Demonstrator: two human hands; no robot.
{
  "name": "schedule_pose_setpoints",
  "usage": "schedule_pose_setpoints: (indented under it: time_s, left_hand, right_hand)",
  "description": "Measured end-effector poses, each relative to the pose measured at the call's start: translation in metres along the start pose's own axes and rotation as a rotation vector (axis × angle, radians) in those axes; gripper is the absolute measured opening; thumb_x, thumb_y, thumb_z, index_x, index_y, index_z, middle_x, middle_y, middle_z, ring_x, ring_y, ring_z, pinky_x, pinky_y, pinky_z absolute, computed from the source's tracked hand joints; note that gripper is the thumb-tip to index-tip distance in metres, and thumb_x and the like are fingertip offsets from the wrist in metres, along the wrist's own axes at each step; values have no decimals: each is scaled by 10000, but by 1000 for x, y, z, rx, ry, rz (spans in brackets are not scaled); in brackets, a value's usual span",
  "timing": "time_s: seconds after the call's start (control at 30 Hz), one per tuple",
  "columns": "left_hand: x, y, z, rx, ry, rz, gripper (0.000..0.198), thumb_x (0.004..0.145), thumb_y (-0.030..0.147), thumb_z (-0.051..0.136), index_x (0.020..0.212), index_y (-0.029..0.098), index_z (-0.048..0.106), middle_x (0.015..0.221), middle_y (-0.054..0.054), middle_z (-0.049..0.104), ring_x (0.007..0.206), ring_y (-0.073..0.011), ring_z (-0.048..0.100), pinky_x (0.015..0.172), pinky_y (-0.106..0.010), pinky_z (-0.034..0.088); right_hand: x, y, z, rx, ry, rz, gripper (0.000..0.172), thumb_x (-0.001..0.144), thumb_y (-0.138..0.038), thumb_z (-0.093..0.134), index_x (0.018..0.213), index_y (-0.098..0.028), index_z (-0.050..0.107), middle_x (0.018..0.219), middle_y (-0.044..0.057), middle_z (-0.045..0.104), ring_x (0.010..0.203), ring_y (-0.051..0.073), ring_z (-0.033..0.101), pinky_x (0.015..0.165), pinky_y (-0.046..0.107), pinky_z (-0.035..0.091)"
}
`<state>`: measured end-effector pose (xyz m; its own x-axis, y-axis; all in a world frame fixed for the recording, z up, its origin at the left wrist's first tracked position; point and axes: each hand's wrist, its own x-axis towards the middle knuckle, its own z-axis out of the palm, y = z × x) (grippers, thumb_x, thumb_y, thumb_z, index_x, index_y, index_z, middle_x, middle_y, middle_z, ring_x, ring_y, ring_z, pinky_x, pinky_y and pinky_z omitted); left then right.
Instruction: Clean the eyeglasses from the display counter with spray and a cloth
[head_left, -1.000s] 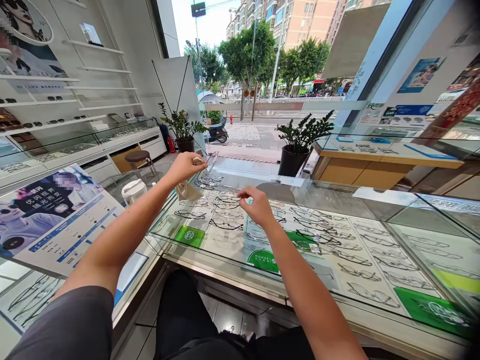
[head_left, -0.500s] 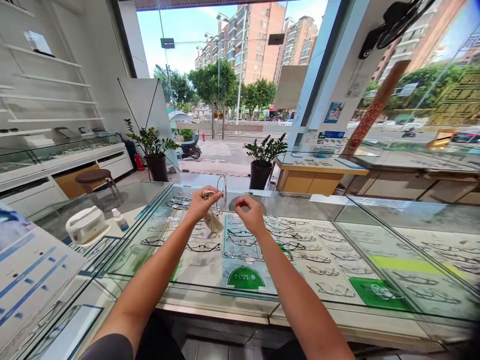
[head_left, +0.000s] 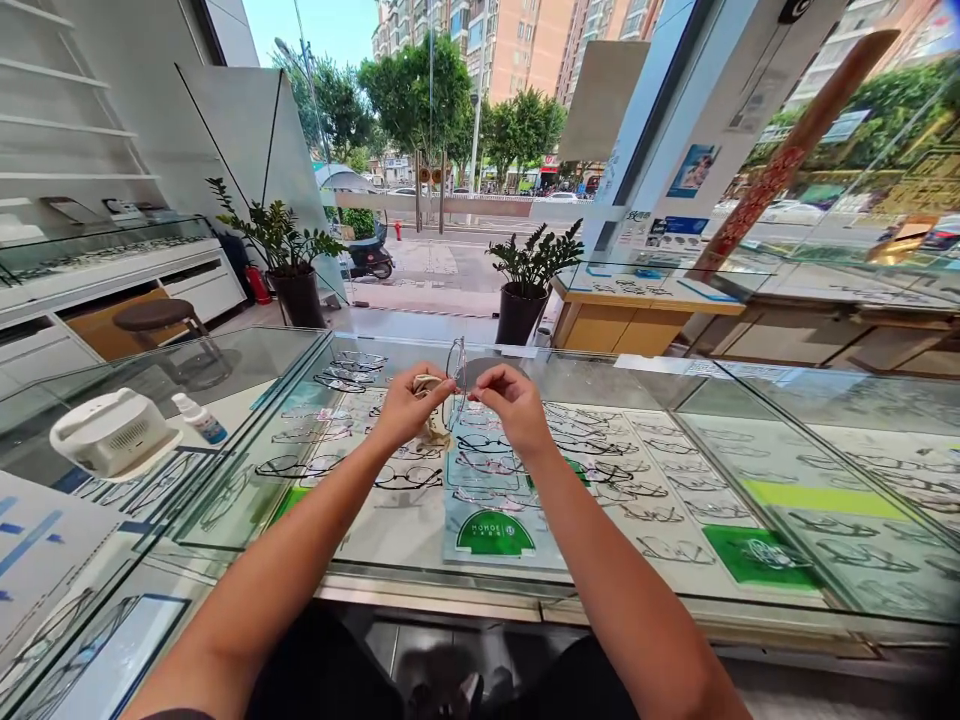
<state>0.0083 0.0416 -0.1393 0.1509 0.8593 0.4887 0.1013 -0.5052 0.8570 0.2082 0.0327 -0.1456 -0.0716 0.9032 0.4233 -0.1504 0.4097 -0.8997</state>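
The left hand [head_left: 405, 408] pinches a thin-framed, clear-lensed pair of spectacles [head_left: 456, 372] and a beige cloth [head_left: 435, 428] above the glass bench [head_left: 525, 560]. At three o'clock, the right hand [head_left: 516, 402] has its fingers narrowly pinched beside the frame, and contact is unclear.

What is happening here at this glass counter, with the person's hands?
A person at a glass display counter full of spectacles holds a pair of thin metal-framed eyeglasses with clear lenses above the glass. The left hand grips one side together with a small beige cloth; the right hand pinches the other side. A white box-shaped device and a small white bottle sit on the counter to the left.
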Motion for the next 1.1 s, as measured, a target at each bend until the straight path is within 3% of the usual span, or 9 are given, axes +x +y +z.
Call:
schedule_pose_setpoints:
  time_s: [0.2,0.47,0.7,1.1]
  left_hand:
    - [-1,5,0,-13,-44,-2,430,839,591,838,851,172,741,749,-26,719,666,-141,563,658,-272,430]
    - [2,8,-4,13,-34,4,458,822,626,836,837,171,784,758,-45,740,689,-159,586,657,-279,448]
    - [3,4,-5,9,-53,-12,454,824,625,830,824,172,792,664,-10,650,617,-137,510,605,-280,405]
    - [4,3,-8,27,-85,-27,426,817,593,844,813,169,808,677,-28,658,629,-147,526,586,-292,397]
  right_hand:
    - [1,-1,0,-15,-17,-5,350,766,-443,911,893,-257,643,858,1,717,839,198,713,811,373,594]
    - [1,-5,-1,14,-49,-13,523,762,-527,931,895,-278,490,844,-20,722,846,197,746,807,369,581]
    - [-1,-6,-3,-41,-75,-40,481,823,-504,884,885,-280,463,854,-13,738,842,190,733,820,379,582]
    - [-2,-11,-2,-69,-121,-33,403,831,-396,844,878,-274,463,839,-20,709,811,174,687,793,364,557]
